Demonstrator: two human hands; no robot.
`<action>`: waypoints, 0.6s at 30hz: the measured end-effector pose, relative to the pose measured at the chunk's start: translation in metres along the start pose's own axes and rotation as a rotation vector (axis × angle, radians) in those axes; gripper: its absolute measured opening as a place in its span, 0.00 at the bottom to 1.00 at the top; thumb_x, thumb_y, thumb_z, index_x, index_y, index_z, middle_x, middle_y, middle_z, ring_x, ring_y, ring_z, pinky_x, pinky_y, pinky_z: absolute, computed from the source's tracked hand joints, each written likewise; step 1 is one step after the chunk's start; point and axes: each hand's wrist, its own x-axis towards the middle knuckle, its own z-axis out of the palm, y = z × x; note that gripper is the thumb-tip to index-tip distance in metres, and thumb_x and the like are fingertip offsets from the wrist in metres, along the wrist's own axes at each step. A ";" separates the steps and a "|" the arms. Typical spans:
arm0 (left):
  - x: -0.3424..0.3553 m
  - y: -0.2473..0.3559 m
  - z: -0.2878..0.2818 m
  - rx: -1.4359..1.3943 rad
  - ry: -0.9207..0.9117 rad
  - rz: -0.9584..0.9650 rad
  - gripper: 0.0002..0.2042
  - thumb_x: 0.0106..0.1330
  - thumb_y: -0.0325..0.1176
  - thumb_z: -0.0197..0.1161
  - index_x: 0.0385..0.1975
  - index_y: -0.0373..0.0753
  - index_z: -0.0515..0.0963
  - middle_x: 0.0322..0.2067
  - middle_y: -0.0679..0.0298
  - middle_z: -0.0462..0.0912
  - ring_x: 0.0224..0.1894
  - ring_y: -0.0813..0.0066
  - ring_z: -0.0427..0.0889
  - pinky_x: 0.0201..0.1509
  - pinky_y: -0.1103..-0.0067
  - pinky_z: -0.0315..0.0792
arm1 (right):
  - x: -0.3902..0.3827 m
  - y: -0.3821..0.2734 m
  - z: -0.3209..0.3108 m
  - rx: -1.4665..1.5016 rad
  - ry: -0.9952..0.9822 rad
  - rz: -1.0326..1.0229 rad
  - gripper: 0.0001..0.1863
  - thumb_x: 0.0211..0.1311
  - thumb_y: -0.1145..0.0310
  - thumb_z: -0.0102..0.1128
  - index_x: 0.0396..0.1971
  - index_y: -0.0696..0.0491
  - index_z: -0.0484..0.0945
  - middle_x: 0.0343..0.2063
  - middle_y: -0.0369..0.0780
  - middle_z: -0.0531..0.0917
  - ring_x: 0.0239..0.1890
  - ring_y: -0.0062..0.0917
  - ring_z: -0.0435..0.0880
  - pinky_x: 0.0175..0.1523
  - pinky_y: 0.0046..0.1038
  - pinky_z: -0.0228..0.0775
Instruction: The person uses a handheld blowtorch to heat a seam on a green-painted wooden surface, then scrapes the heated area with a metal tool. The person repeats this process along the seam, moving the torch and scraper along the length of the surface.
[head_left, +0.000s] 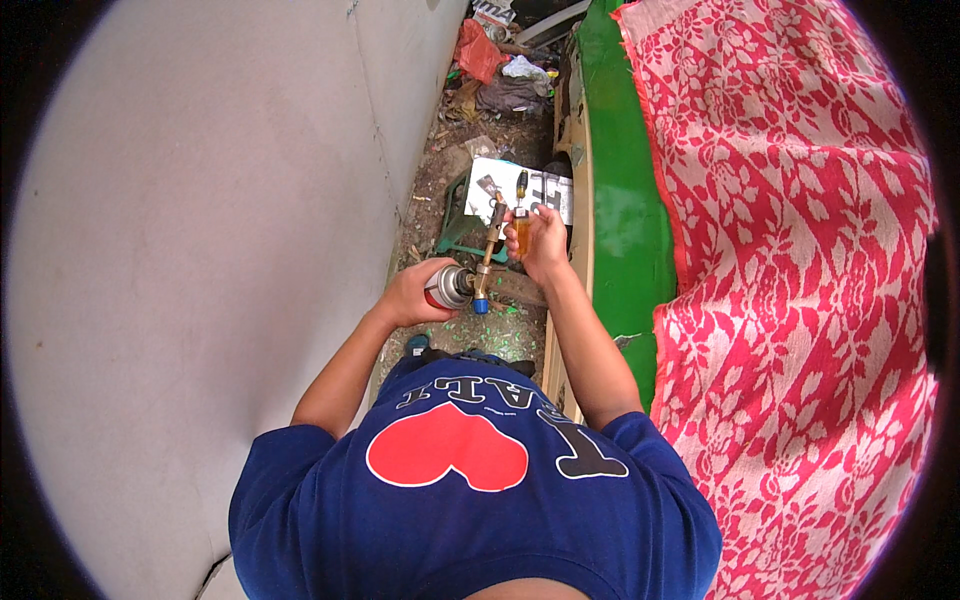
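Note:
My left hand (418, 298) grips a gas canister (445, 287), which is tilted sideways and fitted with a brass torch head (489, 250) with a blue knob (481, 306). My right hand (544, 240) holds an orange lighter (520, 234) beside the torch nozzle. Just beyond, a white printed sheet (480, 170) rests on a green plastic stool (452, 228), with a scraper (488, 185) and a black-and-yellow tool (522, 183) over it.
A pale wall (200, 250) runs along the left. On the right are a green surface (620, 200) with a cream edge and a red-and-white patterned cloth (780, 250). Rubbish, including a red plastic bag (478, 50), is piled at the far end of the narrow gap.

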 end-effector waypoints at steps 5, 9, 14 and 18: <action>0.001 -0.003 0.005 0.107 0.091 -0.040 0.39 0.40 0.42 0.79 0.57 0.37 0.74 0.53 0.52 0.81 0.54 0.54 0.81 0.59 0.67 0.75 | -0.015 0.038 -0.012 -0.030 0.118 -0.058 0.23 0.65 0.50 0.38 0.41 0.54 0.73 0.23 0.34 0.72 0.26 0.23 0.68 0.33 0.29 0.61; 0.001 -0.005 0.005 0.155 0.143 -0.087 0.39 0.41 0.42 0.79 0.58 0.37 0.74 0.54 0.52 0.80 0.55 0.53 0.81 0.59 0.67 0.75 | -0.048 0.043 0.006 -0.170 0.148 -0.114 0.12 0.68 0.60 0.54 0.40 0.54 0.75 0.21 0.32 0.72 0.22 0.19 0.70 0.29 0.25 0.63; 0.008 -0.001 0.006 0.163 0.174 -0.089 0.39 0.42 0.43 0.79 0.58 0.38 0.74 0.53 0.52 0.80 0.54 0.54 0.81 0.58 0.67 0.76 | -0.063 0.047 0.000 -0.319 0.147 -0.171 0.11 0.66 0.61 0.64 0.35 0.54 0.78 0.19 0.30 0.73 0.20 0.13 0.69 0.25 0.18 0.61; 0.012 0.002 0.008 0.175 0.196 -0.084 0.38 0.43 0.43 0.79 0.57 0.40 0.74 0.51 0.53 0.81 0.52 0.54 0.82 0.55 0.67 0.77 | -0.075 0.045 0.015 -0.504 0.101 -0.054 0.15 0.64 0.56 0.68 0.31 0.54 0.81 0.19 0.30 0.77 0.18 0.11 0.69 0.23 0.17 0.59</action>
